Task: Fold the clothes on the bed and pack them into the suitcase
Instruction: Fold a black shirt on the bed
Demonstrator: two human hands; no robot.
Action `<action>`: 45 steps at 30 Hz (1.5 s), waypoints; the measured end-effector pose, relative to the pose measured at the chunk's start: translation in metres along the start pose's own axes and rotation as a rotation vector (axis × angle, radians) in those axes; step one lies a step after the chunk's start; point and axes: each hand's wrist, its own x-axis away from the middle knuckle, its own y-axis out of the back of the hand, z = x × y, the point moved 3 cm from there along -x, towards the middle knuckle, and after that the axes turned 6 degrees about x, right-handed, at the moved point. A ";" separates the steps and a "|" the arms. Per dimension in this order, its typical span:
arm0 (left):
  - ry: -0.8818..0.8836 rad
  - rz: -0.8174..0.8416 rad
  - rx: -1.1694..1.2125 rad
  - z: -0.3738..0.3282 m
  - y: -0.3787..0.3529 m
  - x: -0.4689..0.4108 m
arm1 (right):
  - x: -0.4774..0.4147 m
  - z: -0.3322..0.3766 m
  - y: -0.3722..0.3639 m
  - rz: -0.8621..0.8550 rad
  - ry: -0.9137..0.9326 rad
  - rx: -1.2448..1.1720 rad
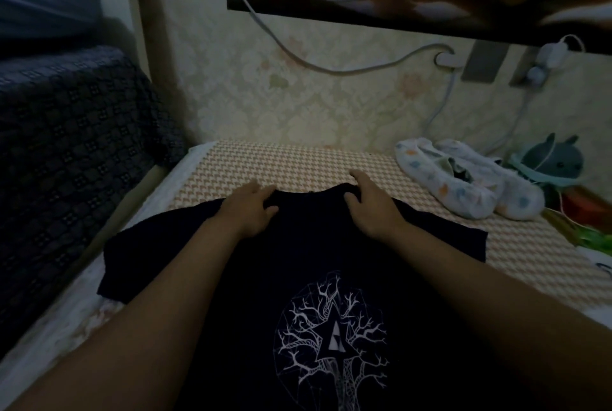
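T-shirt [314, 255], one, under left hand [253, 210], right hand [372, 207]

A black shirt [298, 261] is laid flat on the bed [298, 162], with its white tree print at 6 o'clock. The left hand [253, 208] and right hand [372, 208] are set on it either side of the collar, at 12 o'clock; whether the cloth is pinched cannot be told. Slippers [463, 185] and a plush toy [556, 158] are seen at 2 o'clock.
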 end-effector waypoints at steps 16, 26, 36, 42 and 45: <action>-0.102 -0.434 -0.110 -0.051 0.024 0.018 | 0.059 -0.086 0.056 -0.103 -0.084 0.234; -0.187 0.191 -0.193 -0.167 -0.082 0.019 | 0.072 -0.148 0.094 -0.306 -0.311 0.384; -0.066 0.219 -0.287 -0.187 -0.086 0.009 | 0.076 -0.102 0.103 -0.463 0.077 0.721; -0.213 0.111 -0.289 -0.180 -0.063 0.080 | 0.132 -0.065 0.070 0.292 0.057 0.581; -0.286 0.107 -0.263 -0.181 -0.044 0.130 | 0.171 -0.052 0.075 0.356 -0.076 0.471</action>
